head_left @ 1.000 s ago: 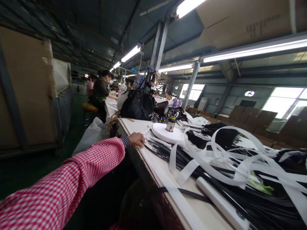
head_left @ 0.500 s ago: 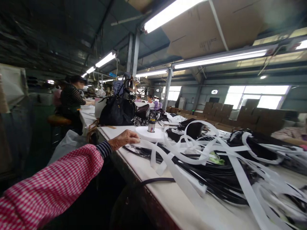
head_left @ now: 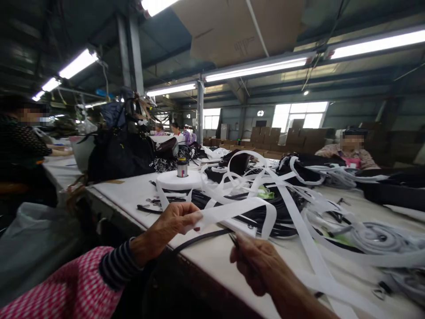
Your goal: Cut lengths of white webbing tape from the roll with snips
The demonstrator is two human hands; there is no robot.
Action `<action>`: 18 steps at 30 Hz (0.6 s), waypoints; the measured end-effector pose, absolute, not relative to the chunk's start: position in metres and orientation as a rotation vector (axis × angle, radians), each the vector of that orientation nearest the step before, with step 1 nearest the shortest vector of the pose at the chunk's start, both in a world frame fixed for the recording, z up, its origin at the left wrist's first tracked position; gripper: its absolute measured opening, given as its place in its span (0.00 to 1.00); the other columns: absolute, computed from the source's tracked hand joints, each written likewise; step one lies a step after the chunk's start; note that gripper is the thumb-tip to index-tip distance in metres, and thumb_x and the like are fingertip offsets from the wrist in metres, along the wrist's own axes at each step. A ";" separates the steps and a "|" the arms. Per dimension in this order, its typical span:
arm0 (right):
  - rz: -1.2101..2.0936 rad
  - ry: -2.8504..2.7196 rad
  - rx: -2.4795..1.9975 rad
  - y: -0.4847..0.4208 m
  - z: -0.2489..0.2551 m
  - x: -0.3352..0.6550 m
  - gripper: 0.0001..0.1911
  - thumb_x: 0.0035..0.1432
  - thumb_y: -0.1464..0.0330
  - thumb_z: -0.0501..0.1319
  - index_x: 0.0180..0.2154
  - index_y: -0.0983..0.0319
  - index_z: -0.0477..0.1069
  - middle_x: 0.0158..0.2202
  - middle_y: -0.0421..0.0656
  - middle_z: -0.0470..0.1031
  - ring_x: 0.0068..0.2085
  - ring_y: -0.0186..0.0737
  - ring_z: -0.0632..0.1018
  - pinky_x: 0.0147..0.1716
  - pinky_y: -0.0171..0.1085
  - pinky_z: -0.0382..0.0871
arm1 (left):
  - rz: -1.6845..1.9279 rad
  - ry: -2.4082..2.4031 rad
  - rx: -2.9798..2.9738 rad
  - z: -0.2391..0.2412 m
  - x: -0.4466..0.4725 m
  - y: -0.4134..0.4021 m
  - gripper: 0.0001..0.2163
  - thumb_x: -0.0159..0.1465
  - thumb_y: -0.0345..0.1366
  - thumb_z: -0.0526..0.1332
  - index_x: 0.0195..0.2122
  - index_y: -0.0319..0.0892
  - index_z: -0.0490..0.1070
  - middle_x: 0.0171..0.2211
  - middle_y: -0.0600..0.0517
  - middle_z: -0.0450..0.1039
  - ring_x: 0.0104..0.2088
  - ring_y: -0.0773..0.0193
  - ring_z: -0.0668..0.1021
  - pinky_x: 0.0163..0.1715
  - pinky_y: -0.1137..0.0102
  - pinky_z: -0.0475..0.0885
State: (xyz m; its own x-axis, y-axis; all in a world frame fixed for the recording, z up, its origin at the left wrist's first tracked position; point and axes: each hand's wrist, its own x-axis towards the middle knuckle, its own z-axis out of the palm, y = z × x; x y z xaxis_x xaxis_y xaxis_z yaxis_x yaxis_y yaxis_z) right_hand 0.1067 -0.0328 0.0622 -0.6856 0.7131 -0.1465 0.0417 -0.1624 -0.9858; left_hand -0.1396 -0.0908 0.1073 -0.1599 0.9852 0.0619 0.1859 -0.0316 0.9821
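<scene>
My left hand (head_left: 177, 219) pinches the end of a wide white tape (head_left: 232, 210) between thumb and fingers. From there the tape runs right and bends down over the table. My right hand (head_left: 257, 261) is closed around a small pointed metal tool (head_left: 233, 239); only its tip shows, the rest is hidden in the fist. Behind my left hand lies a flat white roll of tape (head_left: 181, 180), with a small can (head_left: 182, 168) standing on it. Loops of white tape and a bundle of black straps (head_left: 282, 217) lie beyond my hands.
Black bags (head_left: 122, 150) are heaped at the far left of the white table (head_left: 212, 259). Rolled grey-white strips (head_left: 378, 237) lie on the right. A co-worker (head_left: 348, 150) is across the table, another person (head_left: 20, 137) on the left. A plastic sack (head_left: 36, 239) stands beside the table.
My left hand has come closer, now holding the tape end up off the table. My right hand has come into view with the metal tool. The view has turned right.
</scene>
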 end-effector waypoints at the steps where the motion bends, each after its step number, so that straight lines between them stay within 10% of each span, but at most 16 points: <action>1: 1.906 -1.621 -0.850 -0.039 0.058 0.096 0.37 0.58 0.36 0.61 0.33 0.66 0.71 0.18 0.33 0.61 0.16 0.25 0.59 0.15 0.29 0.50 | 1.276 1.440 1.292 0.106 -0.136 -0.093 0.19 0.58 0.51 0.70 0.35 0.37 0.75 0.26 0.50 0.77 0.23 0.71 0.64 0.25 0.73 0.52; 18: 1.917 -1.414 -0.918 -0.065 0.050 0.052 0.40 0.45 0.31 0.65 0.32 0.64 0.69 0.18 0.33 0.59 0.17 0.23 0.55 0.17 0.28 0.44 | 1.338 1.430 1.237 0.068 -0.123 -0.089 0.19 0.58 0.52 0.69 0.33 0.39 0.76 0.27 0.51 0.76 0.27 0.64 0.74 0.30 0.70 0.64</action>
